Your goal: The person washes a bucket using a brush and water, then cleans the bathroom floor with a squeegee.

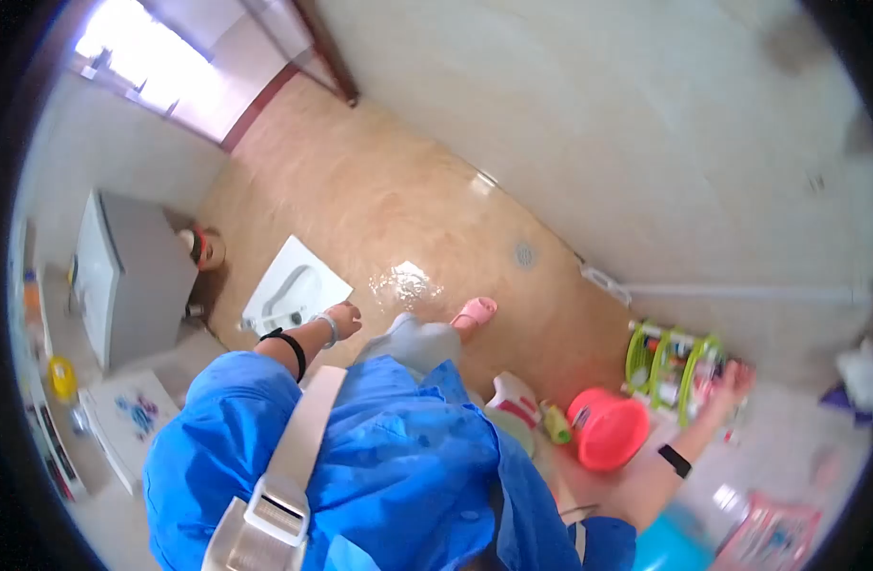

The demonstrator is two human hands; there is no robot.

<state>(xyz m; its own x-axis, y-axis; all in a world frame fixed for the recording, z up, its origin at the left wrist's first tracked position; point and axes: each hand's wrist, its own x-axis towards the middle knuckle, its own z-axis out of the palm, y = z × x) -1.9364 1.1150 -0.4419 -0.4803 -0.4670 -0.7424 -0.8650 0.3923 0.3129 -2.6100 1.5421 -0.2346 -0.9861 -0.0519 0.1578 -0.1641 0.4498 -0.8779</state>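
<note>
My right hand [734,381] reaches out to the right, at the edge of a green and white shelf rack [663,366] filled with small items. Its fingers are small and blurred there, and whatever they touch cannot be made out. My left hand [344,321] hangs in front of my body with its fingers curled, over the floor beside the white squat toilet [327,281]. No object shows in it. A red basin [611,430] stands on the floor below the rack, with a green bottle [555,423] beside it.
A floor drain [524,255] lies ahead near the wall, and wet floor [406,285] shines in the middle. At the left stand a grey cabinet [146,276] and a white box [132,414]. A blue basin [673,544] and a pink item [765,538] are at the lower right.
</note>
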